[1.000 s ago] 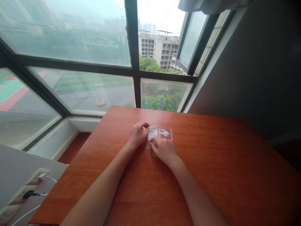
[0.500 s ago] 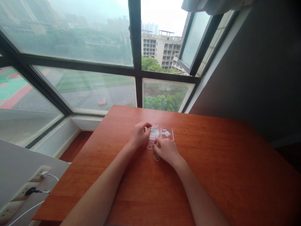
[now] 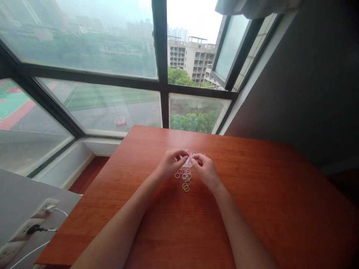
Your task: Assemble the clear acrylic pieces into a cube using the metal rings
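A small clear plastic box [image 3: 186, 163] lies on the wooden table, largely hidden behind my two hands. Over its left part, my left hand [image 3: 173, 161] is closed, thumb and forefinger drawn together. My right hand [image 3: 205, 169] pinches with its fingertips just beside those of the left, above the box. Whatever sits between the fingertips is too small to make out. Several thin pale rings, like small elastic bands [image 3: 186, 188], lie in a loose cluster on the table, nearer to me than the box. Neither hand touches that cluster.
The reddish-brown table [image 3: 269, 201] reaches to a dark-framed window [image 3: 165, 108] at the back. A grey wall [image 3: 303, 86] stands at the right. Sockets with plugs [image 3: 34, 228] and a white cable are low on the left.
My right hand has moved from the rings up to the box, beside my left fingertips. The left hand has shifted slightly right. More of the rings now show.
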The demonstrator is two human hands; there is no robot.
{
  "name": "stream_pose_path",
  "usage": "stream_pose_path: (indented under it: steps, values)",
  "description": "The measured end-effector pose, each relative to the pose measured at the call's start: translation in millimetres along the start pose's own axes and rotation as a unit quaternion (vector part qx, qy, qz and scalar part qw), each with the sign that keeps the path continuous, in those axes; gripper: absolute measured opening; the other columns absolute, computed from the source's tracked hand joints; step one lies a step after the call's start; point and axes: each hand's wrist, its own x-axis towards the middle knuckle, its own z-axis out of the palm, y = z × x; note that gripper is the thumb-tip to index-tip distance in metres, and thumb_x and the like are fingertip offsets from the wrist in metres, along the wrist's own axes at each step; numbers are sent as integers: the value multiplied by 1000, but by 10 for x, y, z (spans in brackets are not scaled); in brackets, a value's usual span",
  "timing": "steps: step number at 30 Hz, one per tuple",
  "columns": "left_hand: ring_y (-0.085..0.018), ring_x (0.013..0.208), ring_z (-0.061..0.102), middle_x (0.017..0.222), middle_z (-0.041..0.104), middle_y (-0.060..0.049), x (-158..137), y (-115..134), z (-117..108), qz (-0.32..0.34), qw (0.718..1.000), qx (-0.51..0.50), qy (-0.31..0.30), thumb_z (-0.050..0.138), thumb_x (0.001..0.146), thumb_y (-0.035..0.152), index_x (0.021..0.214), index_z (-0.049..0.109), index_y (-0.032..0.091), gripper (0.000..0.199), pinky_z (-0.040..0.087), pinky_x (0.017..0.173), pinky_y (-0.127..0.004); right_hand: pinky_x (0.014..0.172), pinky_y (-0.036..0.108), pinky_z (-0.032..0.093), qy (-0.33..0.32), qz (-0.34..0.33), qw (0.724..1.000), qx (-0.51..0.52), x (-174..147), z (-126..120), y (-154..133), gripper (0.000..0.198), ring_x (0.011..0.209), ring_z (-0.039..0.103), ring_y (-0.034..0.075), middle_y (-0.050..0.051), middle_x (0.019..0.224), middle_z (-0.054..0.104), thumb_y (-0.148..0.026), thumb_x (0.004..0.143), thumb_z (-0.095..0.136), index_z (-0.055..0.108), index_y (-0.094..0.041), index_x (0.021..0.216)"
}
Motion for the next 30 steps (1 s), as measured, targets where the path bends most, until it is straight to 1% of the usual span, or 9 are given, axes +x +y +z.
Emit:
stream_pose_path:
  steps: [3, 8, 12, 15, 18, 21, 26, 30]
  values:
    - [-9, 59, 53, 72, 67, -3, 1, 25, 21, -6, 1000, -18, -10, 60, 84, 28, 83, 70, 13, 18, 40, 53, -18, 48, 20, 30, -2, 11, 998, 62, 9, -7, 0, 28, 52, 40, 9, -4, 61, 51, -46, 80, 56, 58, -18, 83]
    - [-9, 60, 53, 72, 67, -3, -2, 20, 37, -9, 1000, -28, -8, 62, 82, 30, 81, 69, 13, 19, 40, 54, -19, 46, 19, 25, -25, 37, 991, 126, 0, 0, -33, 30, 49, 35, 7, -6, 60, 47, -47, 79, 59, 57, -17, 81]
    - [-8, 58, 52, 68, 65, -2, -4, 12, 46, -10, 1000, -24, -8, 63, 82, 30, 77, 68, 13, 19, 40, 54, -19, 46, 19, 23, -21, 43, 988, 147, 1, 4, -18, 29, 49, 34, 6, -6, 59, 47, -45, 78, 62, 57, -17, 81]
    - [-8, 56, 51, 65, 64, -1, -3, -8, 50, -14, 1000, -11, 2, 62, 82, 29, 76, 68, 13, 18, 40, 53, -18, 47, 19, 26, 1, 44, 989, 142, 11, 1, 21, 28, 50, 37, 7, -5, 61, 51, -44, 77, 63, 58, -16, 84]
    - [-8, 55, 50, 64, 63, -1, 0, -45, 50, -17, 1000, 14, 16, 61, 81, 27, 77, 67, 13, 16, 40, 52, -18, 50, 20, 31, 30, 43, 992, 111, 29, -6, 83, 29, 52, 42, 8, -3, 64, 55, -45, 77, 63, 59, -16, 84]
    - [-9, 56, 51, 65, 63, -1, 2, -82, 49, -15, 999, 37, 20, 60, 81, 26, 77, 67, 14, 14, 40, 53, -19, 51, 21, 34, 45, 38, 996, 62, 47, -14, 153, 29, 53, 44, 9, -3, 63, 57, -45, 78, 61, 61, -17, 84]
    - [-10, 58, 53, 69, 65, -1, -1, -118, 44, -11, 997, 70, 36, 60, 80, 24, 77, 66, 15, 11, 41, 55, -19, 50, 21, 32, 37, 29, 998, -36, 46, -21, 158, 24, 50, 42, 10, -5, 56, 52, -42, 79, 58, 63, -18, 81]
    - [-10, 59, 53, 71, 66, 0, 9, -146, 48, -17, 993, 102, 64, 59, 82, 25, 77, 66, 17, 12, 41, 58, -20, 55, 22, 35, 14, -4, 990, -143, 7, -3, 61, 16, 54, 48, 11, -4, 57, 54, -32, 80, 56, 64, -19, 79]
